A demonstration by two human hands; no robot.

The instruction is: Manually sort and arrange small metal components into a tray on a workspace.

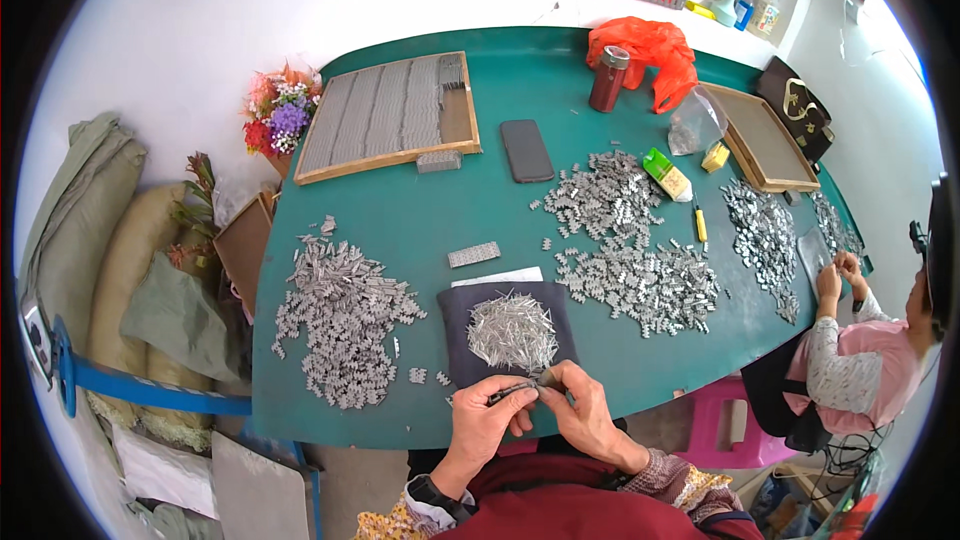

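My left hand [485, 425] and my right hand [588, 418] meet at the table's near edge, fingers pinched together. Between the left fingertips is a small dark metal piece [508, 393], partly covered. A small greyish piece [547, 379] shows at the right fingertips; its kind is unclear. Just beyond the hands, a heap of thin silvery pins [512, 332] lies on a folded dark cloth [453, 338]. To the left spreads a pile of small grey toothed metal pieces [345, 325]. A few loose pieces [417, 375] lie near my left hand, and a joined block [474, 255] rests beyond the cloth.
Metal-piece heaps [640, 285] cover the green table's [420, 215] right half, near a yellow-handled screwdriver [700, 223]. Farther back are a filled wooden tray [385, 115], a phone [527, 151], a dark red flask [609, 80] and a red bag [665, 55]. A co-worker [860, 360] sits at right.
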